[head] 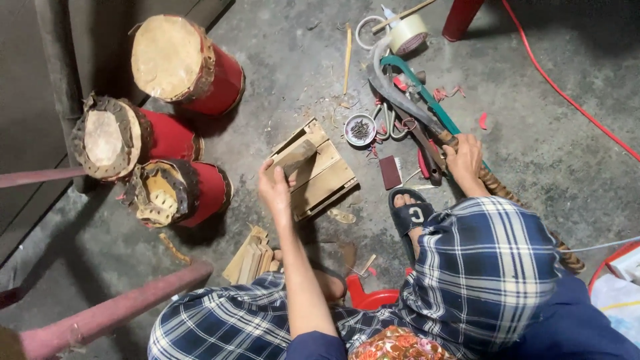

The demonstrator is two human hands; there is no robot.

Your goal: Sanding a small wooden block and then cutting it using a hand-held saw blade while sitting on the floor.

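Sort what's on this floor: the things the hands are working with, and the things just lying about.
In hand:
left hand holds a wood piece on the slatted wooden board
right hand grips the curved knife

Lying about:
three red drums
tape roll
dish of nails
wood offcuts
red cable

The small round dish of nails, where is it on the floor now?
In the head view, the dish of nails sits on the concrete floor at upper centre, right of the wooden block and just left of the curved blade.
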